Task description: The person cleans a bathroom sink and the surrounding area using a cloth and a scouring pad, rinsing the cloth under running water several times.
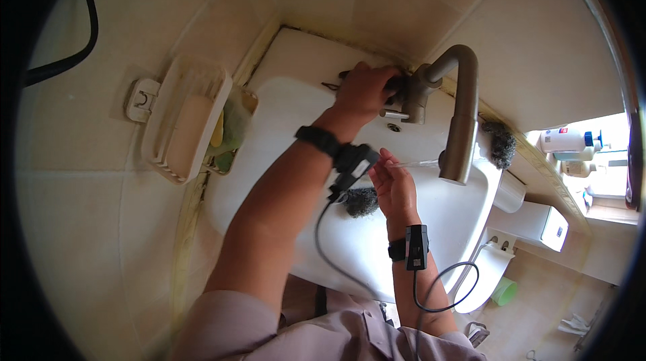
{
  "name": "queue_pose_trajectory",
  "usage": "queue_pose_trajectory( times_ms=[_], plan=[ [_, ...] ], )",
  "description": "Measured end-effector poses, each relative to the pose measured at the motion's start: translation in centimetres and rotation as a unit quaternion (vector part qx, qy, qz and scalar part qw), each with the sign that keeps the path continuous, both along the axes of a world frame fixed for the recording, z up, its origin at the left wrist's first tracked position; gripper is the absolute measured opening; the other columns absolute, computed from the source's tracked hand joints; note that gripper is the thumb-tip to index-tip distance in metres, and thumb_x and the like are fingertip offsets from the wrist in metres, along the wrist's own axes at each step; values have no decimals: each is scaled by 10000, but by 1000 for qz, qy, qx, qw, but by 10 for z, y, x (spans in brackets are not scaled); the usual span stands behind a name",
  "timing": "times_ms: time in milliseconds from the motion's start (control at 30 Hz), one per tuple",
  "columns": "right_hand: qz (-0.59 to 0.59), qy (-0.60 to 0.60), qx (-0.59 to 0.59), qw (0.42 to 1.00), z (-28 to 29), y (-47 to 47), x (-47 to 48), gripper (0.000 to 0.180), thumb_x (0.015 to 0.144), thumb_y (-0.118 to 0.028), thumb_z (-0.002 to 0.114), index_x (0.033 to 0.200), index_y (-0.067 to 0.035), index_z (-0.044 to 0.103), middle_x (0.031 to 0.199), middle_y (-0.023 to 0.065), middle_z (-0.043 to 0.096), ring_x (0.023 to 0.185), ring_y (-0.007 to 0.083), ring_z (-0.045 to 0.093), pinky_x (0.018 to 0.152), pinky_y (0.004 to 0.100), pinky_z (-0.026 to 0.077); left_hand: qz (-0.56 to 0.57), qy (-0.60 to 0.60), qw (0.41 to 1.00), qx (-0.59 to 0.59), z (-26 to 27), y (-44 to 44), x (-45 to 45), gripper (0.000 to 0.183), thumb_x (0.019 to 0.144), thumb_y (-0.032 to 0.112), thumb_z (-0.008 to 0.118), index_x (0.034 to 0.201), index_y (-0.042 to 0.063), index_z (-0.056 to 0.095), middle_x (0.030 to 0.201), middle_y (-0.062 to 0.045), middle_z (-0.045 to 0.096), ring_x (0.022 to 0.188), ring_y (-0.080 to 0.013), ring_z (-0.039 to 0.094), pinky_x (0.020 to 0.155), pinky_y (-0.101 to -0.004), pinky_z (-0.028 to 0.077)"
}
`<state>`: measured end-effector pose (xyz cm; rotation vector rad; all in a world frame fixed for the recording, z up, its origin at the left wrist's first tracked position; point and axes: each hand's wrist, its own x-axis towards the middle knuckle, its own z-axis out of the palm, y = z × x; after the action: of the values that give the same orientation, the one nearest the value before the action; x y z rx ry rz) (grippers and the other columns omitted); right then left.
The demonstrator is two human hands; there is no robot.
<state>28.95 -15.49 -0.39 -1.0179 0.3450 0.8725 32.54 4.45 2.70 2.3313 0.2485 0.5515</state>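
Observation:
In the head view, my left hand (361, 89) reaches to the back of a white washbasin (272, 108), beside the base of a brushed metal faucet (463, 108). Its fingers are at a dark object there; whether they grip it is unclear. A small dark looped item (330, 86) lies just left of that hand. My right hand (396, 184) is raised over the basin, fingers apart and slightly bent, holding nothing visible. A thin water stream (421, 163) runs between its fingertips and the faucet's spout. A dark metal-wool scourer (362, 203) lies in the basin beside this hand.
A soap rack (186, 119) is fixed to the left tiled wall, with a green and yellow cloth or sponge (229, 124) beside it. Another scourer (498, 145) sits on the right rim. Bottles (560, 140) stand by the window; a toilet (482, 277) is at right.

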Motion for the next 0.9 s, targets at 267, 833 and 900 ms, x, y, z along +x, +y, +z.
queue_pose_trajectory(
  times_ms=[267, 833, 900],
  plan=[
    [118, -281, -125, 944, 11, 20, 7, 394, 940, -31, 454, 1332, 1, 483, 1170, 121, 603, 982, 165, 604, 883, 256, 474, 19, -121, 991, 48, 7, 11, 3, 390, 704, -63, 591, 1043, 115, 665, 1017, -113, 667, 1002, -326, 594, 859, -431, 490],
    [191, -601, -349, 693, 5, 46, -14, 816, 781, -39, 597, 1483, -105, 187, 1144, 203, 533, 914, 435, 594, 702, 488, 505, 46, -12, 982, 181, -1, 4, 24, 249, 806, 117, 590, 991, 223, 718, 1054, -32, 623, 1038, -309, 564, 834, -438, 491],
    [182, -611, -335, 693, -2, 45, -16, 840, 758, -18, 588, 1488, -112, 184, 1139, 201, 544, 915, 439, 591, 698, 491, 505, 7, -1, 974, 228, 1, 7, 38, 241, 823, 133, 565, 990, 216, 718, 1068, -36, 618, 1041, -320, 565, 846, -437, 492]
  ],
)
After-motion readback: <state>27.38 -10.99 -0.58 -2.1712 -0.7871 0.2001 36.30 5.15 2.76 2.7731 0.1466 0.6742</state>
